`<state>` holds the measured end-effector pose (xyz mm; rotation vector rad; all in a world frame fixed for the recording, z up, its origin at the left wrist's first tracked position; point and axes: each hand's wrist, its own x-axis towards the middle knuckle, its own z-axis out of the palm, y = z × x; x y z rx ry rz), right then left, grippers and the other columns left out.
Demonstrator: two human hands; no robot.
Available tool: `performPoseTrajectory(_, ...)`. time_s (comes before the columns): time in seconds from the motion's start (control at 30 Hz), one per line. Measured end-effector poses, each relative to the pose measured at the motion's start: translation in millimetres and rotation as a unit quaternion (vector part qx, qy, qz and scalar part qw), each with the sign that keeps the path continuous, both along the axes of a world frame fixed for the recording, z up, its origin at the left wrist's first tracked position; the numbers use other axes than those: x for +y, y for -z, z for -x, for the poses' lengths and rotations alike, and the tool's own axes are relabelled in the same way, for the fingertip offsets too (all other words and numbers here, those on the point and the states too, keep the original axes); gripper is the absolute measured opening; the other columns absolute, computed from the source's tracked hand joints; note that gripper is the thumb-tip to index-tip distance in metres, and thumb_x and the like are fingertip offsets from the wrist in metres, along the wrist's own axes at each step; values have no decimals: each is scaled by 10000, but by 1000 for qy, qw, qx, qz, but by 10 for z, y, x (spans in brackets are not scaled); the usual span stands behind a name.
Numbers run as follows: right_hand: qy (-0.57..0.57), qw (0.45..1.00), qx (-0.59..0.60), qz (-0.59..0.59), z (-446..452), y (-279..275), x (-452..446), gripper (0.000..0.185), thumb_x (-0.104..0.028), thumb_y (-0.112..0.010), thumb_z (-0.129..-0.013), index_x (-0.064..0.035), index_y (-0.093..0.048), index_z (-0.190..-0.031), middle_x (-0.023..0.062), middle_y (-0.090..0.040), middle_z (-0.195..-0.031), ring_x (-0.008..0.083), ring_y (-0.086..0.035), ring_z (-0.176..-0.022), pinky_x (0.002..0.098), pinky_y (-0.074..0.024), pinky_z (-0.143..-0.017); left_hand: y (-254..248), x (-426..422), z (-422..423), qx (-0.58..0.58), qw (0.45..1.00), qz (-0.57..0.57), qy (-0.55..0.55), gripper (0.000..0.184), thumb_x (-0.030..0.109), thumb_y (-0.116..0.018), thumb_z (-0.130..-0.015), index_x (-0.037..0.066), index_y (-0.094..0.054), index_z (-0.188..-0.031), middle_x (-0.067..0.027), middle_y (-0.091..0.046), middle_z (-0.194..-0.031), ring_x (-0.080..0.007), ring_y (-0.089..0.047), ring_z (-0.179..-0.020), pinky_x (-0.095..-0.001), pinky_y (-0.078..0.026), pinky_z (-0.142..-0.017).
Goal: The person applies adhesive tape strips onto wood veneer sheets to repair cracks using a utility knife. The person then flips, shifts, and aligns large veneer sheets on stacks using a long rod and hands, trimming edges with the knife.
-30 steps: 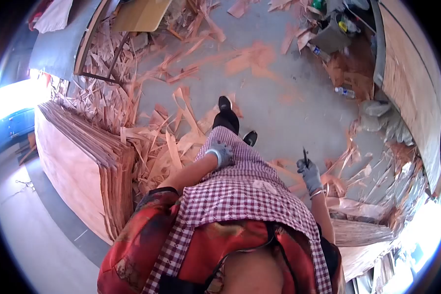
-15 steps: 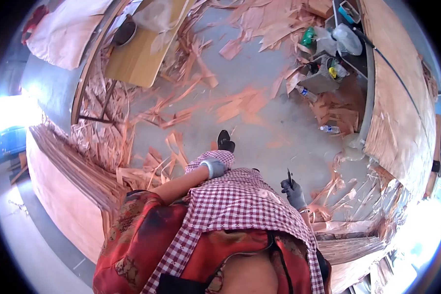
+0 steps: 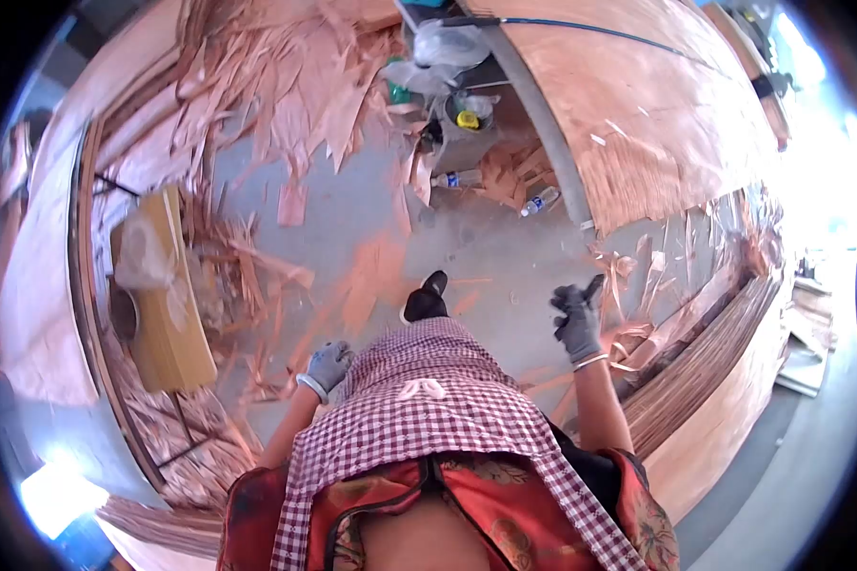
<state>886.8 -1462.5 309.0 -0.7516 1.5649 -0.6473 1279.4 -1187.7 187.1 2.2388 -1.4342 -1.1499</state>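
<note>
My left hand (image 3: 330,364), in a grey glove, hangs by the left edge of my checked apron (image 3: 428,390). Its fingers are loosely bent and nothing shows in them. Off to the right, my right hand (image 3: 577,324) wears a grey glove with dark fingertips and is held out above the floor. Its fingers are curled around a slim dark tool (image 3: 595,285), whose exact kind I cannot make out. Close to this hand lie torn veneer strips (image 3: 619,276). Beneath it to the right is a stack of veneer sheets (image 3: 700,362).
Veneer scraps (image 3: 305,86) litter the grey floor (image 3: 486,252). A table topped with wood sheets (image 3: 638,124) stands ahead right, with plastic bottles (image 3: 540,201) and a bin (image 3: 471,133) beside it. A tan board (image 3: 176,314) and a long metal-framed table (image 3: 43,285) are at left.
My view has turned to the right, and one foot is forward. The left hand has come off the apron-covered thigh to my side. My right arm reaches farther forward.
</note>
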Motion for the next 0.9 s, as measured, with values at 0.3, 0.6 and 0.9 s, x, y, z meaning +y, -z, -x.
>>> performPoseTrajectory(0.3,107,992,2,63,13,-266,-1054,325,-405,-596,-839,-139,-606,-1026,40,-570,-868,67,-440,-468,214,-300,-341,-872,-2437,-33,153,987,37,27,379,361,-514,-880,24,-601,-1030,-163,-631,-889,-259,-612,-823,-353,-467,-768)
performPoseTrajectory(0.6,52,975,91,194,15,-116,-963,252,-295,-550,-895,-103,-610,-1045,-37,-563,-786,29,-402,-479,169,-293,-407,-1430,-5231,-242,398,876,271,37,257,243,-549,-900,12,-596,-1003,-39,-604,-885,-117,-566,-814,-262,-460,-752)
performPoseTrajectory(0.9,338,934,-63,98,-451,-185,-1070,350,-375,-526,-891,-97,-551,-1103,50,-627,-906,66,-505,-546,173,-298,-347,-1255,-8022,-816,494,846,181,-87,115,195,-525,-892,103,-587,-923,-26,-606,-792,-138,-580,-676,-283,-502,-623)
